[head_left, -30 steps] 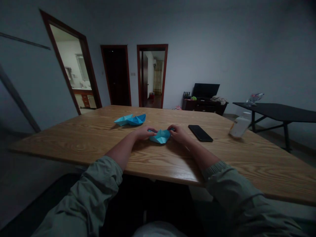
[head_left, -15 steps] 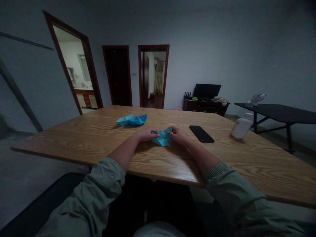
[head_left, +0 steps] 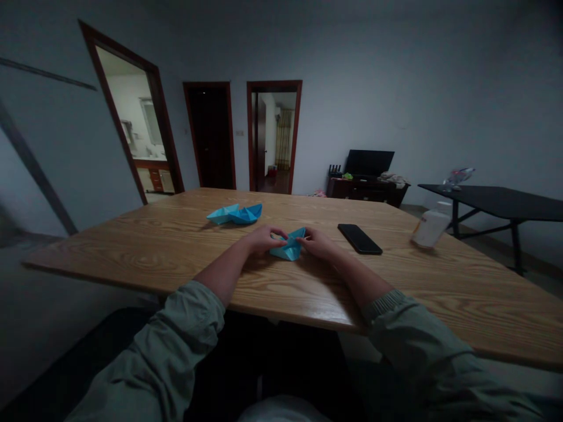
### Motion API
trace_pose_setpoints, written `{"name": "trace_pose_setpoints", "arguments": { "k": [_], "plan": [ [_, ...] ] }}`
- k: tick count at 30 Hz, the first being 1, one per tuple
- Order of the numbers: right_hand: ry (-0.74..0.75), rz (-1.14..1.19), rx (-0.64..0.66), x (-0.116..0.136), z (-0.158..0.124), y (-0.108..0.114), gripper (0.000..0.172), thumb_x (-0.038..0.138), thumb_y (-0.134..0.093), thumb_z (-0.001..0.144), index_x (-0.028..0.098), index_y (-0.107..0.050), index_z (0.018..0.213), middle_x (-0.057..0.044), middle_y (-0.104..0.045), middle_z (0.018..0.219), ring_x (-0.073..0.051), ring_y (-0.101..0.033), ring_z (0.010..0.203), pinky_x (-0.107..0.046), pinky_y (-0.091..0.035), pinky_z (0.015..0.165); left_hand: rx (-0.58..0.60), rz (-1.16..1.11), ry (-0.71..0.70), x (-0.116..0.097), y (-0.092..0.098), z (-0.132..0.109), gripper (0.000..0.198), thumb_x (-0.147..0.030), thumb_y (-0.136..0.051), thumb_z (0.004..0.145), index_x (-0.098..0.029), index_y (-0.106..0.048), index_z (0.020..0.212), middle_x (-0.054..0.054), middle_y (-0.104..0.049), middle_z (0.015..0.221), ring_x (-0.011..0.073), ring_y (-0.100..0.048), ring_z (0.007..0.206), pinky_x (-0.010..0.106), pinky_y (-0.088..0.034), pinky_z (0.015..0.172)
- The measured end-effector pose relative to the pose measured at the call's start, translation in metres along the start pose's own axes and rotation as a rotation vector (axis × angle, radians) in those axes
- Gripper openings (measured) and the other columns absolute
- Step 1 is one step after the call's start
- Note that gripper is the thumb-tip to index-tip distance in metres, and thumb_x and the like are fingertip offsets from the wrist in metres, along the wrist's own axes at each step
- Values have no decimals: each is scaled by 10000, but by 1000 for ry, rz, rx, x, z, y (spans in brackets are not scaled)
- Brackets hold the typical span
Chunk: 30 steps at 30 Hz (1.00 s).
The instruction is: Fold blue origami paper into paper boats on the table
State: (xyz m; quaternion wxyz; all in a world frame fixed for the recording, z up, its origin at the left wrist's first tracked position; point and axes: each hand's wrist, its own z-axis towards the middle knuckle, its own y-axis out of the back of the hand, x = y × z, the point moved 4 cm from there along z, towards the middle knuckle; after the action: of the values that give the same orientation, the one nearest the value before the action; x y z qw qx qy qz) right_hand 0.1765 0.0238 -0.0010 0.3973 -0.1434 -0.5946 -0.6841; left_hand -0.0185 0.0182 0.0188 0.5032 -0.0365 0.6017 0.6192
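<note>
A light blue folded paper boat (head_left: 291, 251) rests near the middle of the wooden table (head_left: 281, 287), between my two hands. From the left, my left hand (head_left: 263, 239) pinches it, with thumb and fingers closed at its middle fold. My right hand (head_left: 317, 242) grips its right-hand tip between thumb and fingers. Farther back on the left stand two more folded paper boats, one light blue (head_left: 222, 215) and one darker blue (head_left: 247, 215), touching each other.
A black phone (head_left: 359, 238) lies right of my right hand. Beyond it stands a white bottle (head_left: 431, 225). A black table (head_left: 497, 199) is at the right, and a dark cabinet with a screen (head_left: 369, 163) is by the far wall.
My left thumb and fingers have moved from the boat's left tip inward to its middle. My right hand stays at the right tip, almost unmoved.
</note>
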Motion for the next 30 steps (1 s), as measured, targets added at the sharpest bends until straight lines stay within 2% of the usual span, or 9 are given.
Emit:
{"name": "trace_pose_setpoints", "arguments": {
  "k": [9, 13, 16, 19, 21, 24, 28, 30],
  "plan": [
    [33, 39, 4, 14, -5, 3, 171, 244, -505, 830, 140, -637, 863, -27, -656, 780, -118, -552, 660, -217, -414, 605, 50, -135, -12, -3, -3, 1, 446, -502, -613, 745, -160, -712, 1014, 77, -692, 1037, 204, -616, 947, 280, -460, 835],
    [77, 61, -24, 16, -5, 5, 230, 264, -464, 854, 150, -643, 942, -23, -643, 784, -124, -543, 673, -222, -416, 612, 37, -241, -72, -8, -3, 3, 437, -512, -572, 781, -145, -720, 968, 78, -693, 1042, 212, -594, 1026, 288, -420, 924],
    [126, 80, -67, 21, -6, 7, 301, 295, -433, 872, 167, -638, 1050, -20, -630, 796, -133, -534, 699, -235, -422, 644, -81, -302, -45, -7, 0, 7, 443, -511, -578, 773, -122, -709, 941, 91, -693, 993, 210, -596, 995, 297, -433, 898],
    [157, 91, -108, 30, -8, 9, 364, 345, -401, 886, 170, -623, 1116, -13, -601, 762, -133, -507, 672, -237, -414, 626, -249, -371, 72, 0, 4, 10, 446, -462, -632, 740, -123, -654, 1029, 101, -668, 1002, 186, -608, 890, 281, -476, 748],
    [163, 98, -148, 36, -9, 11, 392, 368, -387, 891, 170, -620, 1136, -9, -583, 736, -131, -487, 648, -234, -402, 602, -279, -458, 121, 4, 4, 11, 441, -419, -629, 749, -151, -598, 1099, 102, -635, 1071, 153, -612, 827, 252, -477, 663],
    [166, 119, -195, 42, -11, 13, 410, 381, -386, 888, 158, -623, 1138, -14, -576, 734, -132, -477, 642, -235, -393, 589, -218, -606, 187, 8, -2, 11, 422, -379, -603, 777, -190, -527, 1147, 89, -617, 1086, 114, -617, 725, 233, -477, 605],
    [164, 191, -244, 44, -12, 15, 431, 398, -393, 885, 144, -608, 1157, -24, -585, 768, -133, -487, 651, -233, -403, 587, -13, -729, 319, 8, -18, 8, 487, -342, -627, 767, -220, -461, 1208, 27, -634, 849, 112, -601, 596, 223, -455, 533],
    [160, 230, -258, 45, -11, 15, 442, 409, -393, 886, 146, -594, 1180, -29, -594, 789, -131, -493, 647, -229, -410, 579, 41, -756, 335, 4, -24, 6, 489, -309, -647, 751, -210, -471, 1197, 5, -618, 772, 107, -588, 573, 215, -445, 526]
  ]
}}
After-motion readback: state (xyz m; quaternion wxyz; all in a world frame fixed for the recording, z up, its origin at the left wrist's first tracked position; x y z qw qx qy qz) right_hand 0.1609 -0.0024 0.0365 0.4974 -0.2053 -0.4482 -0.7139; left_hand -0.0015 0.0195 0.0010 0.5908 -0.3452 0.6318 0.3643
